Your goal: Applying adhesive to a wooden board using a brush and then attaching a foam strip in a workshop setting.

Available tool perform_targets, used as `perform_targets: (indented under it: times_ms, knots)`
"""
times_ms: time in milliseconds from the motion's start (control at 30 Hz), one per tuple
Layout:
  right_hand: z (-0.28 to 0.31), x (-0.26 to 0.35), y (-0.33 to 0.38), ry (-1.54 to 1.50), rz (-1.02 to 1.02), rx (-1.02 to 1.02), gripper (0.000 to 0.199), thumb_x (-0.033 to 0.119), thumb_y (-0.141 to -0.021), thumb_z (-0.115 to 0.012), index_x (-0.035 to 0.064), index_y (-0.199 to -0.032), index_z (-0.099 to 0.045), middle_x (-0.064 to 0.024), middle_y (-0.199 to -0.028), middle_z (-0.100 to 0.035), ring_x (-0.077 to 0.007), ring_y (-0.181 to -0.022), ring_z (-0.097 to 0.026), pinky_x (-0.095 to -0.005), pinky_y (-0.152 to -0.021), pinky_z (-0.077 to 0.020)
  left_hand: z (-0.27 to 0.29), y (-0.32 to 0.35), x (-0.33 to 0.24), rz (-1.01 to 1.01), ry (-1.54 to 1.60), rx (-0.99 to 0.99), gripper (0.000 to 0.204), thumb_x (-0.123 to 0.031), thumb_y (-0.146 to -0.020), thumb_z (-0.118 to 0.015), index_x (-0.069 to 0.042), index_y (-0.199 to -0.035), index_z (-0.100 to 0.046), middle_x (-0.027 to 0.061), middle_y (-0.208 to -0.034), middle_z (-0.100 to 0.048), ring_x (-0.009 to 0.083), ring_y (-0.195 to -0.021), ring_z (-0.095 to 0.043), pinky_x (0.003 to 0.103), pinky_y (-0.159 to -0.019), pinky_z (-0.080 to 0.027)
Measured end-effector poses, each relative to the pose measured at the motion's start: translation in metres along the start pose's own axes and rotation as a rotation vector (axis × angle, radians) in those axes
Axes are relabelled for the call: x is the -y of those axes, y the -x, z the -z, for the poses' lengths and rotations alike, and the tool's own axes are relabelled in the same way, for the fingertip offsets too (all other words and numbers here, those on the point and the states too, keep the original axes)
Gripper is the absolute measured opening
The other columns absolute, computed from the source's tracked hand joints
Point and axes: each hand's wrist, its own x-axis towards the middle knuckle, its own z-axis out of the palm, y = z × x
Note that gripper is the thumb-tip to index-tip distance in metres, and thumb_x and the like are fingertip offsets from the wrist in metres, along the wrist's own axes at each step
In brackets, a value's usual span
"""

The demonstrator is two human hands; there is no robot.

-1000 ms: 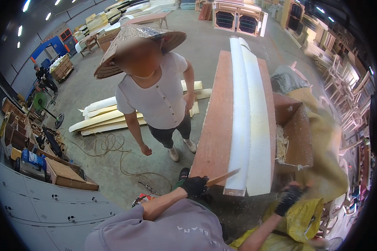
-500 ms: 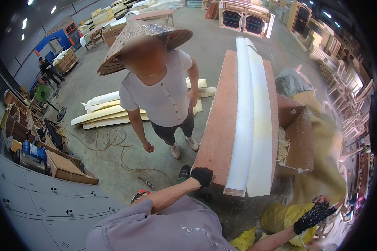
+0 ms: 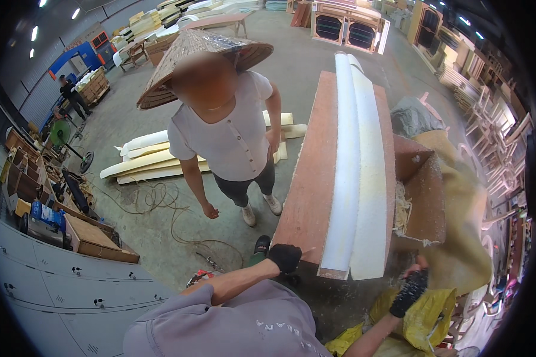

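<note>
My left hand (image 3: 285, 258), in a black glove, is closed at the near left corner of a reddish-brown board-topped table (image 3: 311, 196). What it holds, if anything, is too small to make out. Two long, slightly curved foam strips lie side by side on the table: a white strip (image 3: 343, 178) and a cream strip (image 3: 372, 190). My right hand (image 3: 410, 291), in a black glove with bare fingertips, is above a yellow sack (image 3: 435, 315), right of the table's near end. Its fingers are blurred, and I see nothing plainly held.
A person in a conical hat (image 3: 229, 137) stands left of the table. Behind them more foam strips (image 3: 155, 163) lie on the floor. An open box (image 3: 426, 208) with scraps adjoins the table's right side, near tan cloth (image 3: 458, 238). Grey cabinets (image 3: 59, 279) stand at the lower left.
My right hand has swung left and up, from beyond the yellow sack toward the table's near end. My left hand has shifted very slightly. The strips lie as before.
</note>
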Motion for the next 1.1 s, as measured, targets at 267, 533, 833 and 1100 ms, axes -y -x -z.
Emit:
perform_targets:
  times_ms: [267, 533, 833, 1100]
  knots:
    - [-0.089, -0.089, 0.021, 0.163, -0.335, -0.123, 0.043, 0.026, -0.093, -0.063, 0.0056, -0.127, -0.047, 0.0002, -0.086, -0.056, -0.0077, -0.063, -0.052, -0.0258, -0.043, -0.0423, 0.05, 0.006, -0.039, 0.244, 0.889, 0.366, 0.034, -0.031, -0.093, -0.057, -0.007, -0.116, -0.061, 0.0092, -0.075, -0.068, 0.0234, -0.068, -0.067, 0.035, -0.06, -0.051]
    - [-0.064, -0.067, 0.017, 0.057, -0.161, -0.207, 0.026, 0.025, -0.093, -0.062, 0.0058, -0.11, -0.055, -0.0045, -0.082, -0.056, -0.0104, -0.05, -0.05, -0.0254, -0.04, -0.042, 0.05, 0.02, -0.043, -0.239, 0.877, 0.179, 0.042, -0.028, -0.099, -0.051, -0.006, -0.134, -0.049, 0.0055, -0.073, -0.062, 0.0157, -0.064, -0.06, 0.031, -0.059, -0.046]
    - [-0.048, -0.034, 0.036, -0.042, -0.193, 0.011, 0.022, 0.014, -0.09, -0.065, 0.0035, -0.107, -0.057, -0.0022, -0.072, -0.057, -0.01, -0.046, -0.051, -0.0233, -0.039, -0.0417, 0.075, 0.018, -0.036, -0.169, 0.89, 0.368, 0.042, -0.028, -0.098, -0.053, -0.008, -0.135, -0.05, 0.0046, -0.082, -0.067, 0.0133, -0.071, -0.063, 0.027, -0.067, -0.049]
    - [-0.042, -0.038, 0.042, -0.034, -0.247, -0.036, 0.02, 0.014, -0.088, -0.067, 0.0039, -0.103, -0.059, -0.0011, -0.065, -0.055, -0.0087, -0.045, -0.049, -0.0224, -0.038, -0.042, 0.072, 0.018, -0.037, -0.272, 0.904, 0.266, 0.04, -0.023, -0.097, -0.053, -0.004, -0.132, -0.051, 0.0077, -0.073, -0.062, 0.0139, -0.065, -0.06, 0.03, -0.064, -0.049]
